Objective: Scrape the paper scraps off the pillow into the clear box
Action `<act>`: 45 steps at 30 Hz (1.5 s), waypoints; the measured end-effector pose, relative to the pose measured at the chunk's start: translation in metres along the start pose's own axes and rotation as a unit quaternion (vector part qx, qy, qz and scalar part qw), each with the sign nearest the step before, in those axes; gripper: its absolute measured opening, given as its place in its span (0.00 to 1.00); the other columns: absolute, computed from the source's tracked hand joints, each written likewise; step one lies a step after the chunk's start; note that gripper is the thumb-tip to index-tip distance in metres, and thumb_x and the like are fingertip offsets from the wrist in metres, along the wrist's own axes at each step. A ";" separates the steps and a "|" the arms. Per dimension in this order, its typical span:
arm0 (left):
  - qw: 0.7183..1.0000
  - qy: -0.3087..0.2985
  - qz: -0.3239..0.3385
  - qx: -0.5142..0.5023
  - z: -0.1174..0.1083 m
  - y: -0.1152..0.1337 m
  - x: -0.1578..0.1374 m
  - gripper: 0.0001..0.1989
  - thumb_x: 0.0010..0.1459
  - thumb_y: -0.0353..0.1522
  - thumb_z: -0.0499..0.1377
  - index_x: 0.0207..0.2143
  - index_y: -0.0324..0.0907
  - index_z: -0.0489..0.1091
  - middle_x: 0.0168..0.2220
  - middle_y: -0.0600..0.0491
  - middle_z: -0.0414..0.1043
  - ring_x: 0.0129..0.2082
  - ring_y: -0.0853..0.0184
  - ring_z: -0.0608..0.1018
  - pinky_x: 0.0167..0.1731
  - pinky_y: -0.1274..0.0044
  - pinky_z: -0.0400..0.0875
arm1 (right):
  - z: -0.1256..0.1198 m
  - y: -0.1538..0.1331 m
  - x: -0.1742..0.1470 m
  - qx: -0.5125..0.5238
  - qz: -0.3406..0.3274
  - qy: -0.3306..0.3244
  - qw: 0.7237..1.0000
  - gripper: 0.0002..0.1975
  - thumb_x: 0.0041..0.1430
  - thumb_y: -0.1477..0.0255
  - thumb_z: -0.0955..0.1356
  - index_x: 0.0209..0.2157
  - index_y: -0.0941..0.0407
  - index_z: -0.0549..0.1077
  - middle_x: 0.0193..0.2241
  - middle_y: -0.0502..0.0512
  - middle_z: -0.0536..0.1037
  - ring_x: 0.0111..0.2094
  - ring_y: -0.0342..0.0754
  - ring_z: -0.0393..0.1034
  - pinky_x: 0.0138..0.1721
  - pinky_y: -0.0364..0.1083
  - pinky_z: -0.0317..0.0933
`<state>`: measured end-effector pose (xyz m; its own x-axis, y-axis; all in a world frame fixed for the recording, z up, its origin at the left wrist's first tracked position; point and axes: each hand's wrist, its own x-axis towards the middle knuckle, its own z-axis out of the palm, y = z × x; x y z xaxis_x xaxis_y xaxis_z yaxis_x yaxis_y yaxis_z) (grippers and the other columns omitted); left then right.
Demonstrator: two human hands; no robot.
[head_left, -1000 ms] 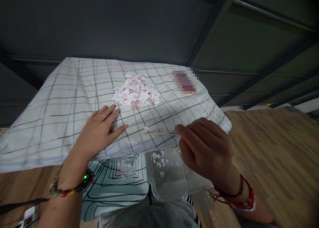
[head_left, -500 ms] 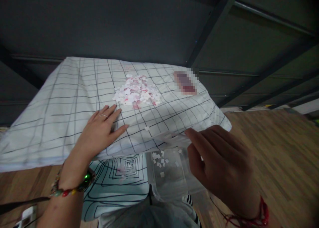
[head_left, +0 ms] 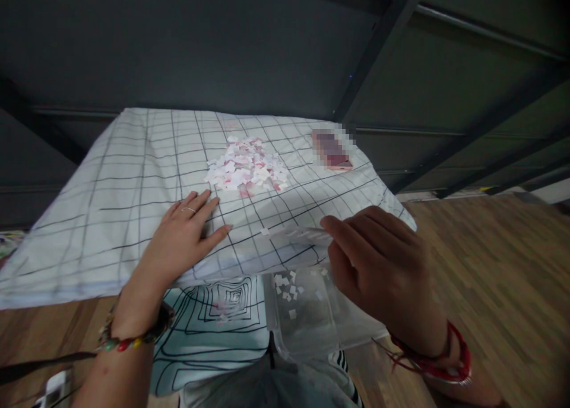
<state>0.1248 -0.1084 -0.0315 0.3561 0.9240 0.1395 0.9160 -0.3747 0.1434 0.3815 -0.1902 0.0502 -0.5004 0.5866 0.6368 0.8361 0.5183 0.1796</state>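
My left hand lies flat on the white checked cloth, fingers spread. Just beyond its fingertips is a heap of small white and pink paper scraps. Between thumb and fingers, my right hand pinches a thin, see-through plastic piece, its exact kind unclear. It reaches left over the cloth's near edge, close to a single white scrap. Below the edge, at my lap, a clear plastic box holds several small white scraps. My right hand covers part of the box.
A phone-like object, partly pixelated, lies on the cloth at the far right. Behind the table stands a dark panelled wall. A pale blue line-patterned fabric is left of the box. Wooden floor shows at the right.
My right hand has moved left and slightly away from me, carrying the plastic piece closer to the lone scrap. My left hand stays flat in about the same spot.
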 end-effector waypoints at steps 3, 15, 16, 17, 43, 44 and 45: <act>1.000 -0.006 -0.003 -0.004 0.000 0.000 0.001 0.32 0.60 0.47 0.47 0.58 0.33 0.59 0.63 0.39 0.54 0.64 0.50 0.56 0.60 0.59 0.51 | 0.002 0.003 -0.001 0.000 -0.016 0.001 1.000 0.08 0.53 0.83 0.63 0.33 0.65 0.74 0.20 0.54 0.71 0.25 0.46 0.63 0.25 0.46 0.60; 1.000 -0.001 -0.002 -0.003 0.000 -0.001 0.000 0.32 0.59 0.48 0.46 0.59 0.37 0.58 0.63 0.42 0.55 0.64 0.52 0.56 0.60 0.59 0.52 | 0.003 0.002 -0.002 0.017 -0.035 0.002 0.999 0.09 0.53 0.82 0.62 0.33 0.62 0.73 0.21 0.53 0.71 0.26 0.45 0.63 0.24 0.45 0.57; 1.000 0.000 -0.002 -0.004 0.000 -0.001 0.000 0.32 0.59 0.48 0.46 0.59 0.37 0.58 0.63 0.42 0.55 0.64 0.52 0.56 0.60 0.59 0.52 | 0.002 0.002 -0.003 0.026 -0.035 0.005 0.999 0.09 0.53 0.82 0.62 0.34 0.62 0.73 0.21 0.53 0.71 0.26 0.45 0.63 0.24 0.45 0.58; 1.000 0.000 -0.003 -0.006 0.000 -0.001 0.000 0.32 0.59 0.48 0.46 0.59 0.37 0.58 0.63 0.42 0.55 0.64 0.52 0.56 0.60 0.59 0.52 | 0.001 0.002 -0.003 0.030 -0.033 0.008 0.999 0.09 0.54 0.81 0.62 0.34 0.63 0.73 0.21 0.53 0.71 0.26 0.45 0.64 0.25 0.45 0.58; 1.000 0.006 0.002 -0.008 0.002 -0.001 0.001 0.32 0.59 0.48 0.46 0.58 0.34 0.59 0.63 0.39 0.56 0.63 0.50 0.56 0.60 0.59 0.52 | 0.011 0.038 -0.003 -0.044 -0.027 0.006 0.999 0.10 0.54 0.80 0.61 0.34 0.58 0.73 0.20 0.51 0.70 0.25 0.44 0.61 0.26 0.44 0.55; 1.000 0.007 0.003 -0.007 0.002 -0.001 0.001 0.32 0.59 0.48 0.46 0.58 0.34 0.59 0.63 0.39 0.56 0.63 0.50 0.56 0.60 0.59 0.52 | 0.011 0.040 -0.003 -0.043 -0.037 0.003 0.998 0.10 0.55 0.80 0.61 0.34 0.58 0.73 0.21 0.51 0.71 0.25 0.43 0.61 0.26 0.44 0.55; 1.000 0.008 0.004 -0.005 0.002 -0.001 0.001 0.33 0.60 0.48 0.46 0.58 0.33 0.60 0.62 0.39 0.56 0.63 0.50 0.57 0.60 0.60 0.52 | 0.010 0.041 -0.003 -0.043 -0.047 -0.001 0.998 0.10 0.55 0.81 0.61 0.33 0.58 0.73 0.20 0.51 0.71 0.25 0.43 0.61 0.26 0.44 0.55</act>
<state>0.1244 -0.1068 -0.0335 0.3608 0.9193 0.1574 0.9109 -0.3836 0.1523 0.4153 -0.1644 0.0476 -0.5779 0.5396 0.6123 0.8016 0.5161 0.3018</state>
